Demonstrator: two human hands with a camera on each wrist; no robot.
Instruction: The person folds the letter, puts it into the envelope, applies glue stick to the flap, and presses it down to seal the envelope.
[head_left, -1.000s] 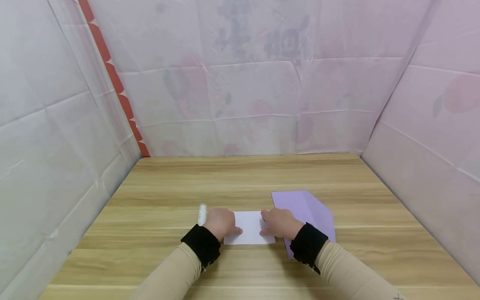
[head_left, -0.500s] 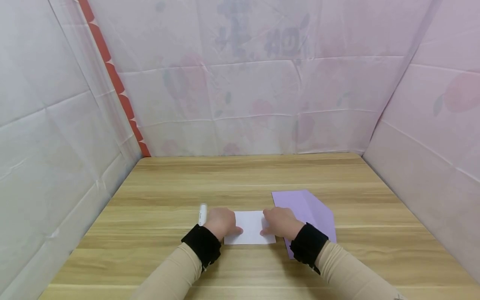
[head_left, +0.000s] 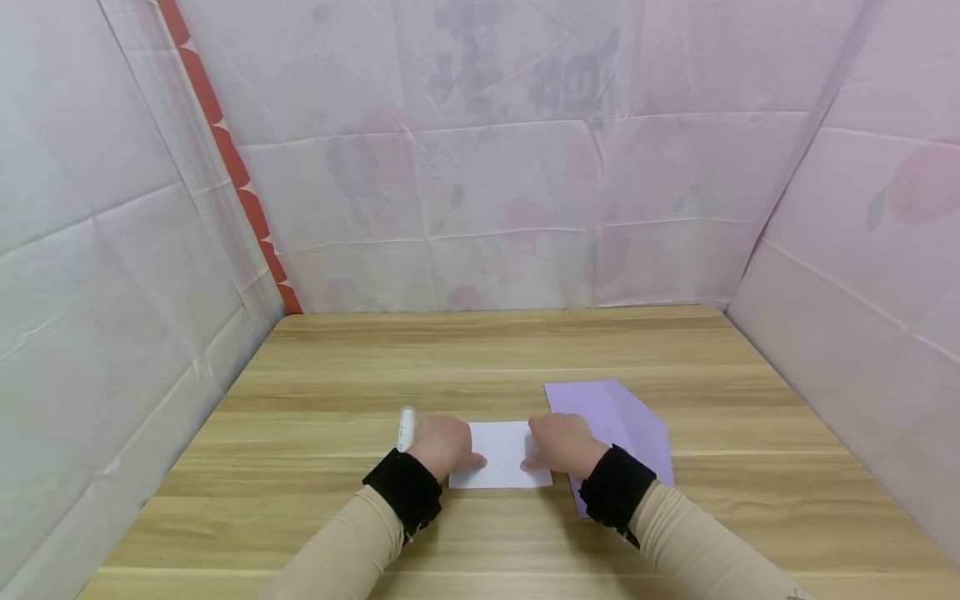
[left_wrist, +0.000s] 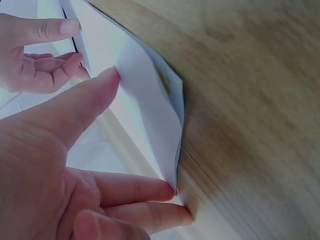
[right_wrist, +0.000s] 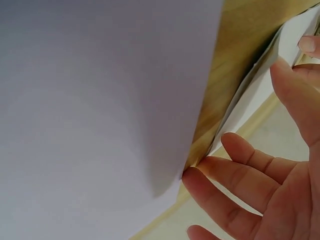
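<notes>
The left hand's thumb (left_wrist: 95, 95) presses flat on top of the folded white paper (head_left: 501, 454), while its other fingers (left_wrist: 145, 190) curl in at the sheet's near left corner, so the left hand (head_left: 444, 444) pinches that end lightly; the right hand's thumb (right_wrist: 295, 90) lies straight over the other end and its fingers (right_wrist: 235, 170) touch the lower edge, the right hand (head_left: 561, 444) resting there rather than gripping hard. The paper lies on the wooden table (head_left: 480, 350) between the two hands, near the front edge, and the wrist views show it doubled over, with layers parting a little at the edge. By my judgement the step in hand is a fold being flattened or aligned, and the next move calls for edges kept square while a finger runs along the crease, with even pressure so the layers do not slip. Under the right wrist and beyond it lies a lilac sheet (head_left: 615, 421) with one corner folded, flat on the table. A white marker (head_left: 405, 427) lies just beside the left hand. No containers show in any view; pale draped sheets wall the table in
</notes>
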